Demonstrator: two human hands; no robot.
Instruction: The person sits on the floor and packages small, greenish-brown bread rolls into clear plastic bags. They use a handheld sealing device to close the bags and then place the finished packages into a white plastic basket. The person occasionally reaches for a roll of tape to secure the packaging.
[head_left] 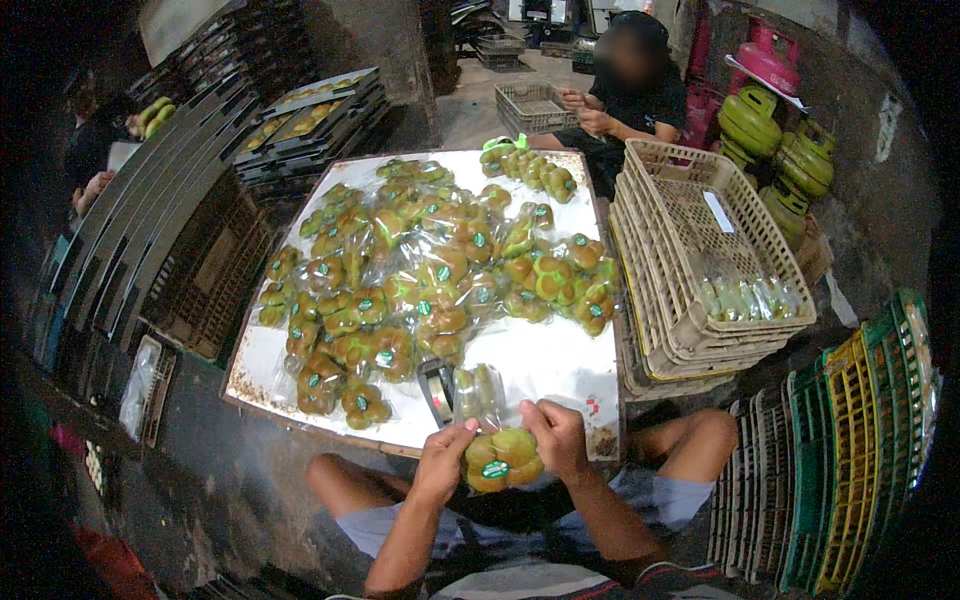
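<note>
Near the table's front edge I hold a clear bag with a cluster of green-brown bread buns [503, 462] and a green label on it. My left hand [445, 462] is closed on the bag's left side, thumb on top. My right hand [557, 440] pinches the upper right of the same bag. Just beyond, a black tape dispenser [436, 388] stands on the white table top [560, 360]. Beside it lies a clear packet with pale green contents [478, 392]. Many similar bagged buns [440, 272] are heaped across the table.
Stacked beige plastic crates [690, 325] stand at the table's right; the top one holds small packets. Green, yellow and grey crates [840, 450] rise at the near right. Black trays [315, 130] stack up at left. A co-worker [635, 100] sits beyond the table, near gas cylinders [750, 125].
</note>
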